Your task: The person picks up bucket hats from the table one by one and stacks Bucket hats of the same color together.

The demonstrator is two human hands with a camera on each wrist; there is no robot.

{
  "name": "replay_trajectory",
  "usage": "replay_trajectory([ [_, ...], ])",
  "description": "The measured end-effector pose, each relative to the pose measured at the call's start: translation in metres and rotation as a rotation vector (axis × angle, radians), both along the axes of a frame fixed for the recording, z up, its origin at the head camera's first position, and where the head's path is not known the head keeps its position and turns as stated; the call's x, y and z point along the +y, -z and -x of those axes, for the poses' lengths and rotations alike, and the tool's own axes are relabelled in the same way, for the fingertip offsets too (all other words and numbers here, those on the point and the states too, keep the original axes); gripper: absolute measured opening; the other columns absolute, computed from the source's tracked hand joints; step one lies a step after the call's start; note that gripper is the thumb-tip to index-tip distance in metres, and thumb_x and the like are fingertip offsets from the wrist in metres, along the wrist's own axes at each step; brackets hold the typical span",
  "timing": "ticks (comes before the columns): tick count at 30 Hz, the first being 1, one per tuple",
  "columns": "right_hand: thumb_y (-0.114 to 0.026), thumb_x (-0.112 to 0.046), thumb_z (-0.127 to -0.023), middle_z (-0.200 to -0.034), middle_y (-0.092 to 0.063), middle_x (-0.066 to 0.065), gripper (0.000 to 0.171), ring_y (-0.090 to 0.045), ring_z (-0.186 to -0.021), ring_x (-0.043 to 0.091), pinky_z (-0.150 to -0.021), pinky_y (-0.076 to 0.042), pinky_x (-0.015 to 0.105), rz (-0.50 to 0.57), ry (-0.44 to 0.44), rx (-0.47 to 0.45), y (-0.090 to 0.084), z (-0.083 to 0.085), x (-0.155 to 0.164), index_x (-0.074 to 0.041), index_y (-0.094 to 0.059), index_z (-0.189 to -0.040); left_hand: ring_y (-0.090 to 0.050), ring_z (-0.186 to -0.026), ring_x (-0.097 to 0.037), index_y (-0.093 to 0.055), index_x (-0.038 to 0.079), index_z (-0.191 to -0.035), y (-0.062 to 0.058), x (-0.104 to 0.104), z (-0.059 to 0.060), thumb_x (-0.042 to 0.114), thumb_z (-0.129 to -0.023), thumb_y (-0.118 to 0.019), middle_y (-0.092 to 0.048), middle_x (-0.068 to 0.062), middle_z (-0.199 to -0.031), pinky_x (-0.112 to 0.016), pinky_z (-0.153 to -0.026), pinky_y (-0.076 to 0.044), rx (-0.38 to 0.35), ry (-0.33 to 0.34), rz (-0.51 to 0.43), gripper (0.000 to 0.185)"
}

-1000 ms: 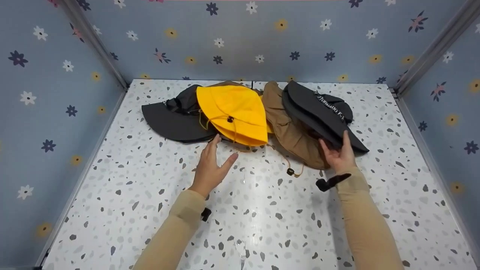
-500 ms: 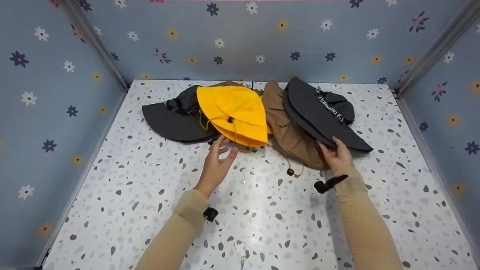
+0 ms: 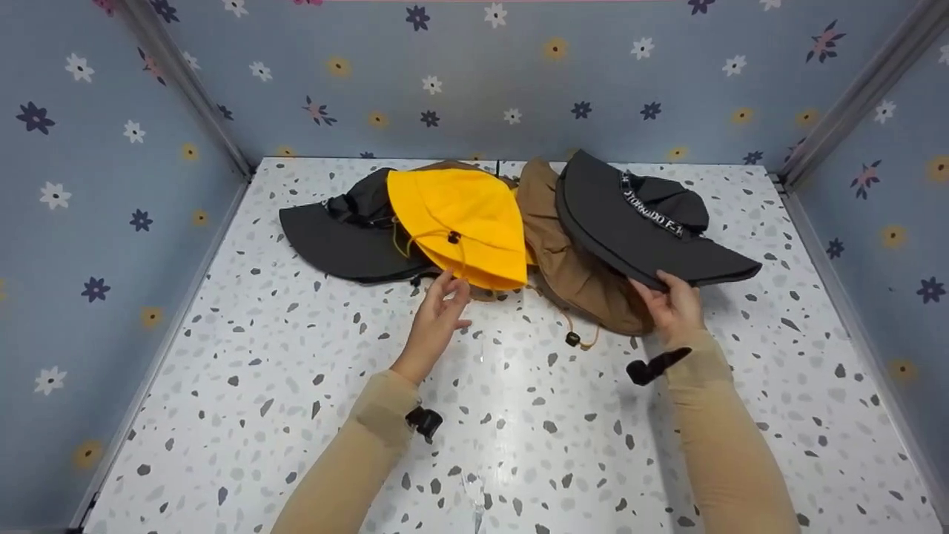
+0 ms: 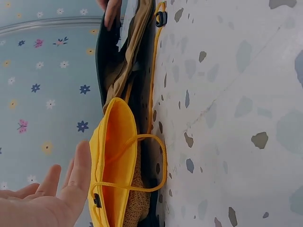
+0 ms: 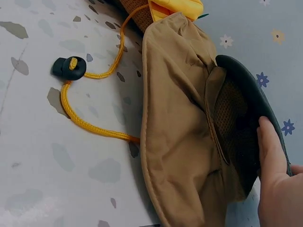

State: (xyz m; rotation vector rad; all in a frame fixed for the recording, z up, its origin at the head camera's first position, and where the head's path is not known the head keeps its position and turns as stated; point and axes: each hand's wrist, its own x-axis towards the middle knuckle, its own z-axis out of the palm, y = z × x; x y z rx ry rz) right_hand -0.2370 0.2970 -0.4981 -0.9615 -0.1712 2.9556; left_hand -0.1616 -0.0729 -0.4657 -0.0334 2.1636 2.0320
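Four hats lie overlapping in a row beyond my hands, on the far part of the speckled tabletop (image 3: 519,445). My right hand (image 3: 675,308) pinches the near brim of the black hat (image 3: 645,230), the one with white lettering on its band, thumb on top and fingers underneath, so that brim is tilted up off the tabletop. Just to the left of that hand, partly under the black hat, is the tan hat (image 3: 571,267); in the right wrist view it lies flat against the tabletop with the black brim resting over it. A yellow cord with a black toggle (image 3: 572,339) trails from the hats onto the tabletop between my two hands.

My left hand (image 3: 437,319) is loosely spread, fingers relaxed, with its fingertips at the near edge of the yellow hat (image 3: 460,222); I cannot tell whether they touch it. From the left wrist view the palm faces that hat and grips nothing. Further left of this hand, tucked under the yellow hat, sits the grey hat (image 3: 334,237)
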Motion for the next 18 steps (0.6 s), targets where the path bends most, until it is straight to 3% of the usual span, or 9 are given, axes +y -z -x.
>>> replay_trajectory([
  [4, -0.040, 0.022, -0.093, -0.162, -0.015, -0.014, 0.112, -0.029, -0.147, 0.016, -0.104, -0.041, 0.050, -0.039, 0.035, 0.031, -0.007, 0.000, -0.003, -0.067, 0.002, -0.146, -0.047, -0.137, -0.033, -0.019, 0.010, -0.159, -0.003, 0.003, 0.002, 0.041, -0.104, -0.048, -0.036, -0.016, -0.154, -0.041, -0.100, -0.053, -0.020, -0.004, -0.035, 0.069],
  [12, -0.038, 0.021, -0.094, -0.162, -0.016, -0.008, 0.103, -0.029, -0.147, 0.018, -0.099, -0.045, 0.049, -0.137, 0.094, 0.049, -0.019, -0.005, -0.012, -0.056, -0.003, -0.152, -0.046, -0.137, -0.035, -0.019, 0.013, -0.159, -0.003, 0.005, 0.004, 0.046, -0.103, -0.047, -0.034, -0.015, -0.156, -0.041, -0.098, -0.054, -0.074, -0.006, -0.098, 0.071],
  [18, -0.039, 0.024, -0.092, -0.158, -0.028, 0.003, 0.083, -0.037, -0.143, 0.024, -0.078, -0.056, 0.054, -0.162, 0.135, 0.088, -0.024, -0.010, -0.019, -0.032, -0.029, -0.154, -0.047, -0.135, -0.035, -0.018, 0.012, -0.159, -0.002, 0.004, 0.003, 0.046, -0.103, -0.048, -0.034, -0.014, -0.156, -0.041, -0.097, -0.055, -0.088, -0.014, -0.146, 0.072],
])
